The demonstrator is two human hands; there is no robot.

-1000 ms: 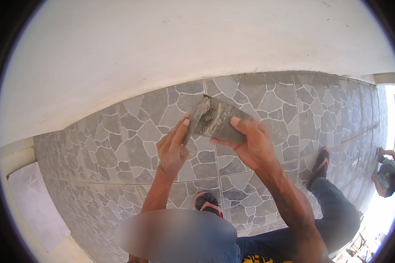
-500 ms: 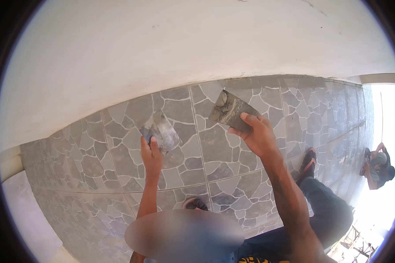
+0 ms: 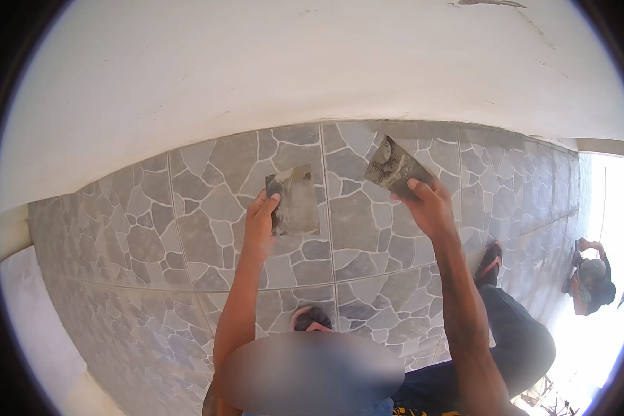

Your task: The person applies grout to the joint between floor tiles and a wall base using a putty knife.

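My left hand (image 3: 260, 220) is closed on the edge of a flat square putty scraper (image 3: 297, 208), with the thumb on top. Grey and tan paste smears its face. Farther right, my right hand (image 3: 430, 206) pinches a second, darker putty scraper (image 3: 397, 166) by its near corner. A lump of grey paste clings to this scraper's far end, beside lines of print. Both scrapers are held above the floor, apart from each other, with their faces turned up toward me.
A white wall (image 3: 291, 62) runs along the far side, meeting the stone-patterned tile floor (image 3: 353, 222). My sandalled feet (image 3: 489, 263) are on the tiles. Another person (image 3: 593, 281) is at the far right by the bright opening. A blurred oval covers the bottom middle.
My left hand has moved right and away from me, and its scraper has turned to sit squarer in view. The right hand and scraper have shifted slightly right. The view has shifted somewhat too.
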